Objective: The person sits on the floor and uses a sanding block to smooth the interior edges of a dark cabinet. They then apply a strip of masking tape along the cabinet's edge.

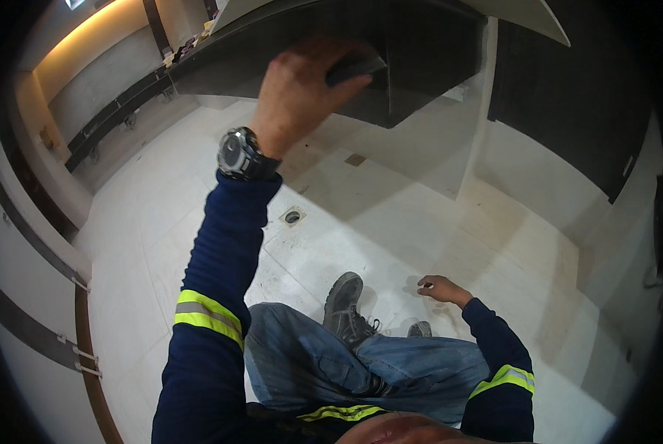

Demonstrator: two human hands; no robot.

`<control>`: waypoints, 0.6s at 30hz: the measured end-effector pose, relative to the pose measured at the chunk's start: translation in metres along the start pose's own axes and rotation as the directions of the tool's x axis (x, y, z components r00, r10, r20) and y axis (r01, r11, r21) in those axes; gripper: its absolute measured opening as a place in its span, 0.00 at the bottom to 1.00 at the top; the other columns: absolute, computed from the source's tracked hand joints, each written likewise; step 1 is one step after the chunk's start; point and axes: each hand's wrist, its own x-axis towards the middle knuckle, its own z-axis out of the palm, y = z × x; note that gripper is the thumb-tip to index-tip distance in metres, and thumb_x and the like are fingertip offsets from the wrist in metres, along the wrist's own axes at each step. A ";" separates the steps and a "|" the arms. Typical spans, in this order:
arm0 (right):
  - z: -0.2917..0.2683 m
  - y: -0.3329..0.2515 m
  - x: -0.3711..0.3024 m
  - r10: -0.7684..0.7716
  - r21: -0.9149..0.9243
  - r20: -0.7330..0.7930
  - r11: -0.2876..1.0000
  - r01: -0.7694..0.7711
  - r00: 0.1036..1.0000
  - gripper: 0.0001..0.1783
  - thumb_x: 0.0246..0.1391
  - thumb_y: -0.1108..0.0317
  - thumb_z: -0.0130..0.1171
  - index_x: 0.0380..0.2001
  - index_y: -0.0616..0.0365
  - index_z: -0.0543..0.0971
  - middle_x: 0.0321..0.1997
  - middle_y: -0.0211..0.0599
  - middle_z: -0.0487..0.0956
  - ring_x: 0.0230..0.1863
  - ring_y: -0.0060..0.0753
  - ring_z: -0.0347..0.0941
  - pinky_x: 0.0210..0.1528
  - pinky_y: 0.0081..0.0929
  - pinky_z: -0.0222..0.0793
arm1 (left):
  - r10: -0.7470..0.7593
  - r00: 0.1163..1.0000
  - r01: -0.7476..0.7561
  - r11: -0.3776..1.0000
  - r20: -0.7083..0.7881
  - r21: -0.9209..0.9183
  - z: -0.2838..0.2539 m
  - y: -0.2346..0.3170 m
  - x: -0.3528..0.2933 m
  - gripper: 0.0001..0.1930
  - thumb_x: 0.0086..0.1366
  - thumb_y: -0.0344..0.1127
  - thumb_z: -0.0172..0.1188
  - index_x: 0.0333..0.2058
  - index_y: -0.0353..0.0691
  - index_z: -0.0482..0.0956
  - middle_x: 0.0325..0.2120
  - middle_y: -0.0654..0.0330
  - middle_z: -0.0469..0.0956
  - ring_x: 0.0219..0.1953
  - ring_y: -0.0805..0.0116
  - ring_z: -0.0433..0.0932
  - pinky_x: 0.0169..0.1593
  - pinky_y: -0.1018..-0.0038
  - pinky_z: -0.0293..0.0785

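My raised left hand (296, 92), with a watch (237, 154) on its wrist, is closed around a dark flat piece (355, 68) with a paler edge. What kind of piece it is I cannot make out. It is held up close to the dark face of a wall-hung cabinet or counter (435, 70); whether it touches that face cannot be told. Low on the other side, my right hand (444, 288) hangs beside my knee over the floor. Its fingers are loosely curled with a gap at the thumb, and nothing shows in them.
Pale tiles cover the floor (198, 222), with a round drain (292, 217) and a small brown square (355, 160) set in it. A dark ledge with small items (191, 46) runs back left. White panels with handles (87, 362) line the left; a dark panel (568, 111) hangs at right.
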 end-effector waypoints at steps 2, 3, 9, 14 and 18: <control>0.000 0.000 0.000 0.001 -0.004 0.000 1.000 -0.001 1.000 0.25 0.61 0.49 0.65 0.52 0.56 0.83 0.51 0.50 0.84 0.54 0.48 0.80 0.58 0.40 0.74 | 0.022 0.999 -0.020 0.999 0.033 -0.041 -0.006 -0.008 0.008 0.18 0.60 0.41 0.75 0.48 0.46 0.86 0.41 0.58 0.84 0.40 0.58 0.85 0.43 0.69 0.82; -0.001 0.000 0.000 0.003 -0.009 0.000 1.000 -0.003 1.000 0.25 0.61 0.48 0.66 0.52 0.56 0.83 0.50 0.50 0.84 0.54 0.48 0.80 0.58 0.40 0.74 | 0.029 0.999 -0.029 0.999 0.039 -0.023 -0.007 -0.010 0.011 0.18 0.60 0.40 0.75 0.48 0.46 0.86 0.41 0.58 0.84 0.40 0.59 0.85 0.42 0.69 0.82; -0.002 0.002 0.003 0.015 -0.024 0.005 1.000 -0.015 1.000 0.27 0.59 0.48 0.66 0.53 0.57 0.82 0.52 0.51 0.84 0.55 0.48 0.80 0.58 0.40 0.75 | 0.143 0.989 -0.142 0.990 0.046 -0.019 -0.017 0.000 0.031 0.14 0.63 0.40 0.70 0.45 0.42 0.85 0.40 0.50 0.81 0.39 0.49 0.83 0.41 0.60 0.80; -0.003 -0.002 0.003 0.009 -0.015 -0.016 1.000 -0.009 1.000 0.27 0.59 0.48 0.65 0.53 0.57 0.82 0.52 0.51 0.84 0.56 0.48 0.80 0.58 0.40 0.75 | 0.088 0.992 -0.088 0.996 0.093 0.000 -0.027 0.014 0.039 0.15 0.62 0.39 0.71 0.45 0.41 0.84 0.39 0.50 0.79 0.38 0.48 0.81 0.42 0.60 0.80; -0.005 -0.008 0.001 0.009 -0.022 -0.012 1.000 -0.009 1.000 0.27 0.59 0.48 0.65 0.53 0.57 0.82 0.53 0.51 0.84 0.56 0.49 0.80 0.58 0.40 0.75 | 0.146 0.988 -0.144 0.989 -0.058 0.037 -0.017 0.007 0.050 0.14 0.62 0.38 0.70 0.44 0.40 0.84 0.39 0.49 0.80 0.38 0.47 0.81 0.42 0.59 0.79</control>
